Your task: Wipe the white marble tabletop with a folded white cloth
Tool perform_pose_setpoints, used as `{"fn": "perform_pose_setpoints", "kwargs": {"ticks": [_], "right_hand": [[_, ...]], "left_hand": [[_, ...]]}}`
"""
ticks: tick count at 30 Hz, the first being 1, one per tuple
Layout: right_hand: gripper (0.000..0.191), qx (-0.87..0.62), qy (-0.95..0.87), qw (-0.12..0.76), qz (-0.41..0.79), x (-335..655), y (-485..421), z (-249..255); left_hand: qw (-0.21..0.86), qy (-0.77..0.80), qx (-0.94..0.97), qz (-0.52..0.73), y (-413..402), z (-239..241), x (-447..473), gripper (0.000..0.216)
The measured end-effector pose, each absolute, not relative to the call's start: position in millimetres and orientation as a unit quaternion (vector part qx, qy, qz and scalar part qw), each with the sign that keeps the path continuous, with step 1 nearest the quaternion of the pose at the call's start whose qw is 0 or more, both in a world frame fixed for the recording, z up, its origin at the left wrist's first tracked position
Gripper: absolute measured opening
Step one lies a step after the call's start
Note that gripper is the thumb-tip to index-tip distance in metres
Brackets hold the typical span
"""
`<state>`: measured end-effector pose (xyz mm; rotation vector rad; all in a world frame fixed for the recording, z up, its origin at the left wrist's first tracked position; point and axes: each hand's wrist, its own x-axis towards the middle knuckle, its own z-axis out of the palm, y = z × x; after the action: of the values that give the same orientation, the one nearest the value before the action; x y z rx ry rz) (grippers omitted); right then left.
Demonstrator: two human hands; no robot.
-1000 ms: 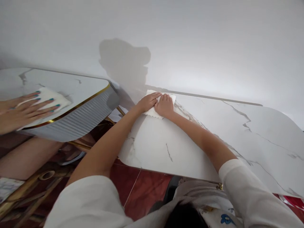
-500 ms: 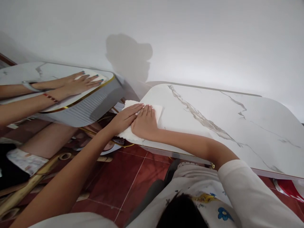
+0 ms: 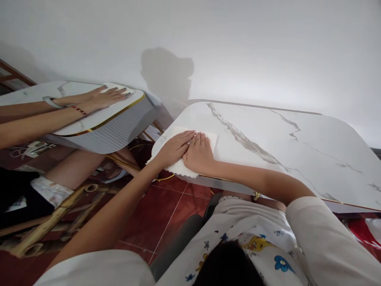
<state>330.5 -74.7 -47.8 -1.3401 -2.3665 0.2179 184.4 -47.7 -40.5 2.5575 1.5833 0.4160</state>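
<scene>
My left hand (image 3: 176, 149) lies flat on a white cloth (image 3: 183, 170), its fingers straight and reaching over toward my other hand. Right beside it, my right hand (image 3: 201, 154) presses flat on the same cloth, palm down with fingers extended. The cloth, which looks like a paper towel or thin wipe, is spread at the left end of a white marble-patterned table (image 3: 321, 135). Its scalloped front edge hangs slightly over the table's gold-trimmed rim. Both hands hide the middle of the cloth.
At the left, another person's hands (image 3: 111, 98) rest on a similar white table (image 3: 32, 90) with a ribbed grey side. Below it stands a bamboo chair (image 3: 56, 226) on the red tiled floor (image 3: 171, 206). A pale wall (image 3: 253, 51) runs behind both tables.
My two hands and the cloth have slid right, farther onto the tabletop. The view has also shifted a little. The other person's hands now lie closer together.
</scene>
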Motion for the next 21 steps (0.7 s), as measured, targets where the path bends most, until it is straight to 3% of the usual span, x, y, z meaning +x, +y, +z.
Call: {"fn": "perform_pose_setpoints", "kwargs": {"ticks": [10,21], "right_hand": [[0.06,-0.55,-0.811,0.178,0.089,352.8,19.8,-48.0],[0.055,-0.586,-0.778,0.214,0.071,377.8,143.1,-58.0]], "left_hand": [[0.084,0.534,0.817,0.201,49.1,-44.1,220.9,0.056],[0.088,0.497,0.826,0.252,172.9,-50.7,251.4,0.053]]}}
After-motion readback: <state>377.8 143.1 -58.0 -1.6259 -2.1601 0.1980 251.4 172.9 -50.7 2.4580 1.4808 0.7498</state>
